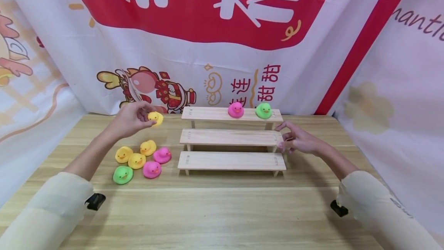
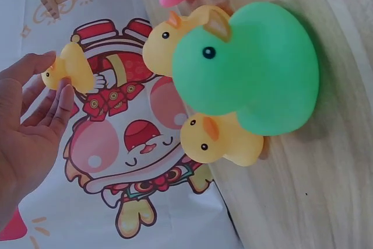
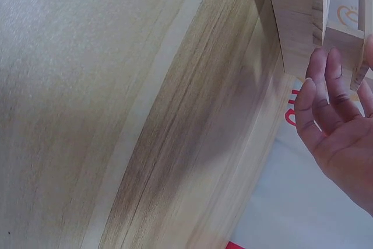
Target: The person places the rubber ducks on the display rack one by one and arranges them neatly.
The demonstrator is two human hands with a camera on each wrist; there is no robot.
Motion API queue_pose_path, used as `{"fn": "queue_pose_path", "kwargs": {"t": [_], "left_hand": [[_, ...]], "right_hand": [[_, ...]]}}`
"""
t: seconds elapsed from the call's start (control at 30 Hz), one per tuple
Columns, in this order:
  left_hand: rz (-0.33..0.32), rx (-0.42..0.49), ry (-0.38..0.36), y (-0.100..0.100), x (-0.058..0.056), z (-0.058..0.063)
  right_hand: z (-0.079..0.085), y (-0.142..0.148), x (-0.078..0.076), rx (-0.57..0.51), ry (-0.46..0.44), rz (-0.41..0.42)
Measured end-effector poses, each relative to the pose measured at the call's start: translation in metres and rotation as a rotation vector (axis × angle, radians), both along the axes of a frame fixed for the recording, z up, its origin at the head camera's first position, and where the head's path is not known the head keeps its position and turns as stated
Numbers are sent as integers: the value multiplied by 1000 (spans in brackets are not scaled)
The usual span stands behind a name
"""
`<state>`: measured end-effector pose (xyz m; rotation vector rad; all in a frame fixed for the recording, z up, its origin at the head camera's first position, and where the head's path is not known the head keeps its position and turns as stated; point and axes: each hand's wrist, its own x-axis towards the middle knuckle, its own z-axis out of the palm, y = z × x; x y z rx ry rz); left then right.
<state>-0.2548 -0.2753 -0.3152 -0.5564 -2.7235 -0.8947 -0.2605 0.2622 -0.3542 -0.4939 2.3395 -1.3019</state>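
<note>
My left hand (image 1: 133, 118) pinches a yellow rubber duck (image 1: 155, 118) between thumb and fingertips, raised above the table to the left of the top shelf. The same duck (image 2: 73, 69) shows in the left wrist view. At the right end of the three-step wooden stand (image 1: 231, 137), my right hand (image 1: 300, 139) has its fingers loosely bent beside the middle step. Whether they touch the wood cannot be told. A pink duck (image 1: 236, 110) and a green duck (image 1: 263, 110) sit on the top step, toward its right end.
On the table left of the stand lies a group of ducks: several yellow, including one (image 1: 137, 161), two pink, including one (image 1: 152, 169), and a green duck (image 1: 123, 174). Printed cloth (image 1: 208, 57) hangs behind the table (image 1: 208, 211) and at both sides.
</note>
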Motion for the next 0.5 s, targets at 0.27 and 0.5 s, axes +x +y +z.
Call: {"fn": "queue_pose_path", "kwargs": {"t": [0.27, 0.5], "left_hand": [[-22, 44, 89, 8, 1, 6], [-44, 77, 173, 17, 1, 10]], "right_hand": [[1, 0, -1, -16, 0, 9], [-1, 1, -1, -10, -2, 6]]}}
